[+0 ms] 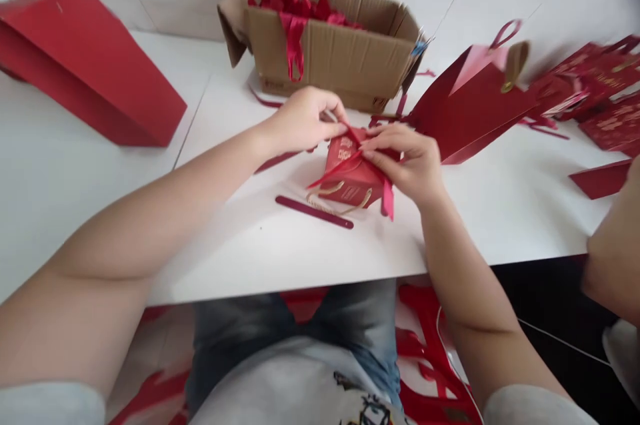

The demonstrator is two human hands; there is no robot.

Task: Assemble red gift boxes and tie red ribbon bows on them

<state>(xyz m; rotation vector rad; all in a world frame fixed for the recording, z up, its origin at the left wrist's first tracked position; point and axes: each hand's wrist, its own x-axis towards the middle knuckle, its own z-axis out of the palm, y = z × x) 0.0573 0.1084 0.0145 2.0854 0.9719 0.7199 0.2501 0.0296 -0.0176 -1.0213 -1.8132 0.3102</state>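
A small red gift box [350, 179] with gold cord handles stands on the white table [240, 251] in front of me. A red ribbon [334, 173] runs across its top and hangs down its right side. My left hand [303, 119] pinches the ribbon at the box's upper left. My right hand [413, 161] pinches the ribbon at the box's top right, fingers pressed together. Both hands touch the box's top.
A dark red strip [314, 211] lies just in front of the box. A cardboard carton [333, 51] full of red ribbons stands behind it. Red paper bags lie at the far left [85, 58] and right [475, 101]. Another person's arm [613, 258] shows at the right edge.
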